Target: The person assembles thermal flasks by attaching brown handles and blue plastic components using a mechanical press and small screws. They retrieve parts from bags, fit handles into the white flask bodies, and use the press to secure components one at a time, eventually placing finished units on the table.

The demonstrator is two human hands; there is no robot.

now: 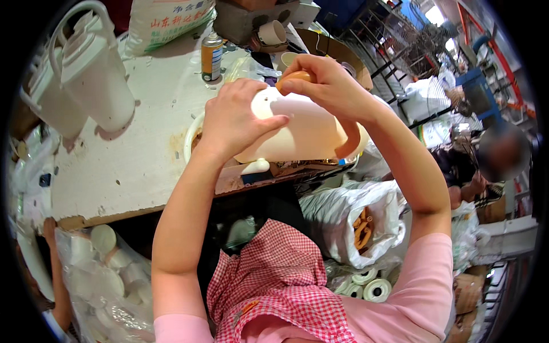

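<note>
1. Red-and-white checked apron lies closest to the lens, over a pink shirt, directly below the cream plastic shell.
2. Cream plastic shell sits at the near edge of the white surface, held up off it by both hands.
3. Left hand grip: clenched around the shell's left end, thumb laid across its top.
4. Right hand grip: pinching a small orange piece against the shell's upper edge.
5. An orange strap-like part hangs off the shell's right side.
6. Left of the shell on the surface: white lidded jugs. Behind the shell: a spray can.
7. Below-right of the shell: a clear bag with orange parts; below-left, a bag of white lids.
8. Right of the shell: another person, seated well apart.
</note>
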